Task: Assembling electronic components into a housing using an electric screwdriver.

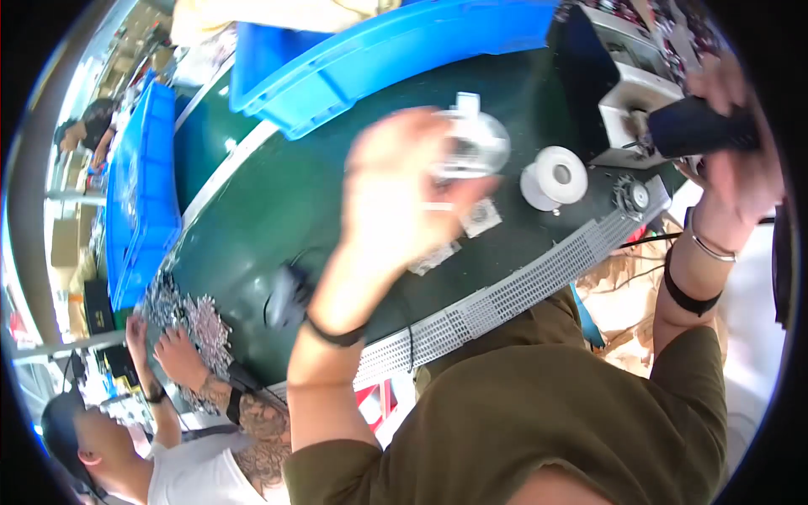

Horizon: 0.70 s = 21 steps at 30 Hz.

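My left hand (396,189), smeared by motion, is raised over the green tabletop. Its thumb and fingers close around a white round part (490,143) with a small tab on top and a grey middle. At the far right my right hand (741,181) grips a black block-shaped object (694,128), whose kind I cannot make out. This object is beside a white machine (627,105). Between my hands a white spool-like part (539,183) rests on the table, with a silver-and-dark round part (629,198) to its right. Below my left hand lie small flat silver pieces (481,219).
A grey slotted strip (497,303) runs along the near table edge. Large blue bins (379,63) stand at the back and left (139,202). On the left, a co-worker's hands (181,358) are at a pile of small metal parts (206,324). A dark blurred object (288,295) lies nearby.
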Each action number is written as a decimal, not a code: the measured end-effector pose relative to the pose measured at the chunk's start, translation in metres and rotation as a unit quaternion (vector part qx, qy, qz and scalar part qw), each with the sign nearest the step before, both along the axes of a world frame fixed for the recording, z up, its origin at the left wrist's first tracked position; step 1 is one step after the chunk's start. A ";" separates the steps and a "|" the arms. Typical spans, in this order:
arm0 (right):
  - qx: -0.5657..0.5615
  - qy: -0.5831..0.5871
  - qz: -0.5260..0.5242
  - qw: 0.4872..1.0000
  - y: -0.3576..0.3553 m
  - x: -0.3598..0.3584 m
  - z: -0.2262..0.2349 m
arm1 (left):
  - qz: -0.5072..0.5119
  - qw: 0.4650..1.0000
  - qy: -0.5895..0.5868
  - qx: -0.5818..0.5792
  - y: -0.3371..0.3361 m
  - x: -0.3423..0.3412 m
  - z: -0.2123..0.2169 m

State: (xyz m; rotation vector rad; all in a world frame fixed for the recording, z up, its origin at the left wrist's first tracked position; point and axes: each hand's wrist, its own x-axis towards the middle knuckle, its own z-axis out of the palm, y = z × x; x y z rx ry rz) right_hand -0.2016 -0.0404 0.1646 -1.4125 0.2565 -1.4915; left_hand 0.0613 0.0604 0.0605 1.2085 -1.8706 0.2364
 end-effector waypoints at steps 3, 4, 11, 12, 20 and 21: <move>-0.035 0.125 -0.038 0.991 -0.009 -0.007 -0.029 | 0.248 0.960 0.015 0.130 0.030 0.093 -0.010; -0.029 0.132 0.031 0.990 -0.015 -0.001 -0.029 | 0.318 0.928 0.042 0.191 0.043 0.124 -0.015; -0.078 -0.079 0.143 0.983 -0.018 0.037 -0.037 | 0.532 0.837 -0.119 -0.035 0.047 0.176 -0.017; -0.078 -0.078 0.136 0.985 -0.010 0.038 -0.033 | 0.523 0.851 -0.026 -0.043 0.035 0.138 -0.001; 0.041 0.151 -0.094 0.983 -0.006 0.061 -0.029 | -0.029 0.955 -0.115 0.270 -0.083 0.024 -0.034; 0.082 0.132 -0.096 0.983 0.003 0.067 -0.025 | -0.040 0.957 -0.117 0.261 -0.088 0.030 -0.032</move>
